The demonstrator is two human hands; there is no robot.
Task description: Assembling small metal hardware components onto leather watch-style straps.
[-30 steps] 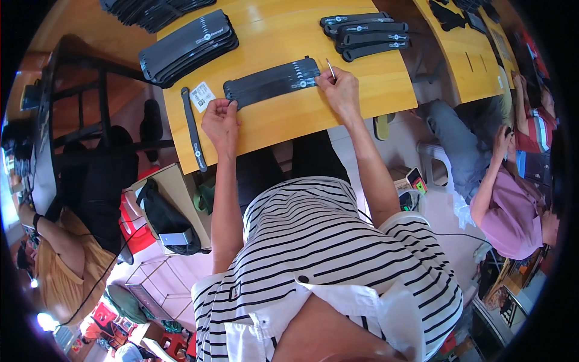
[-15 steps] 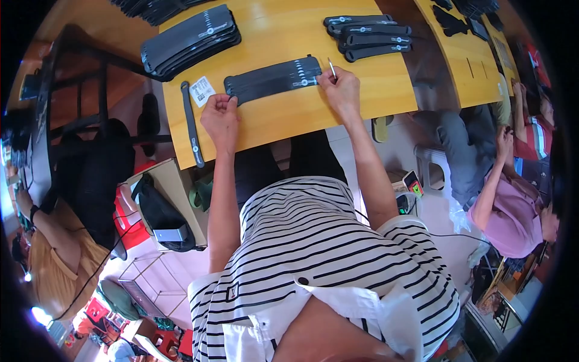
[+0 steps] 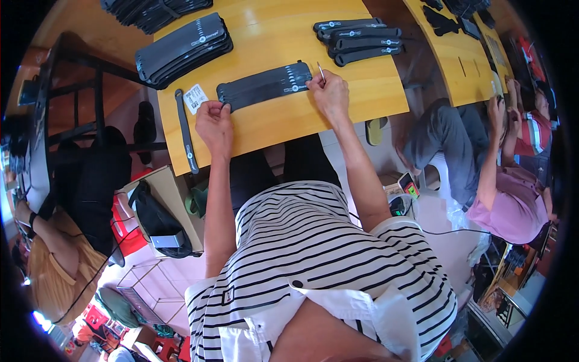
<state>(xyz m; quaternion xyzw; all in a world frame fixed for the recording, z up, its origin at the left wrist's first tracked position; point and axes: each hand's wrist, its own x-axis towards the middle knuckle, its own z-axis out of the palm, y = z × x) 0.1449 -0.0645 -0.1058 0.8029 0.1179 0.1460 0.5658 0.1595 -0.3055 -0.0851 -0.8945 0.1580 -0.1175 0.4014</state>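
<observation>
Yellow table: left hand pins black straps, right hand pinches thin tool.

The whole view slides a touch, the counter drifting lower in the picture; the left hand creeps slightly along the near end of the black straps, while the right hand with its thin tool barely shifts

small white rectangular label on yellow table, beside black strap's left end
</observation>
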